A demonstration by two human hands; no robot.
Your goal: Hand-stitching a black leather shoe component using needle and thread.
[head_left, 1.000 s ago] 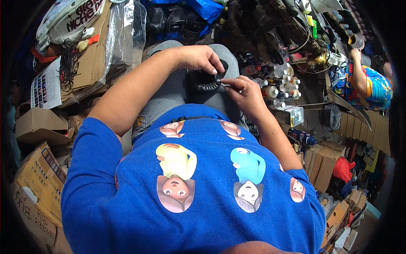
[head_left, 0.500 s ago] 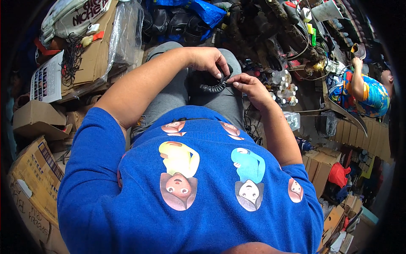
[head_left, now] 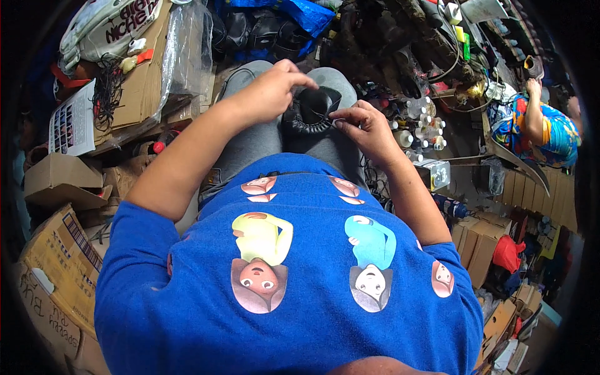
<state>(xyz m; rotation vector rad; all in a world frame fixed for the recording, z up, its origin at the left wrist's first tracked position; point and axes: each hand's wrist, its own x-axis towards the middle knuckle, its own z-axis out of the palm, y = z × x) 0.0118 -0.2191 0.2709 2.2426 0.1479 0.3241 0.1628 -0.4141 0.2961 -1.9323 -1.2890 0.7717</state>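
Note:
A black shoe-like piece [head_left: 304, 122] with a ridged, gathered edge and a dark hollow rests on my right thigh. My right hand [head_left: 365, 128] is at its right side, thumb and forefinger pinched on a thin dark thread [head_left: 329, 116] by the rim. Above and left of the piece hovers my left hand [head_left: 275, 90], its forefinger stretched out to the right and the other fingers partly curled. I see nothing in it, though its palm side is hidden. My legs in grey trousers [head_left: 250, 140] lie under both hands.
Several small bottles [head_left: 415, 109] stand right of my knees. Flattened cardboard [head_left: 134, 94] and an open box [head_left: 62, 178] are at the left. Black bags or shoes and blue plastic [head_left: 309, 19] lie ahead. Another person in a bright patterned shirt [head_left: 550, 134] is at the far right.
My left hand has drawn away from the black piece, up and to the left, its forefinger now extended. My right hand stays at the rim, still pinching.

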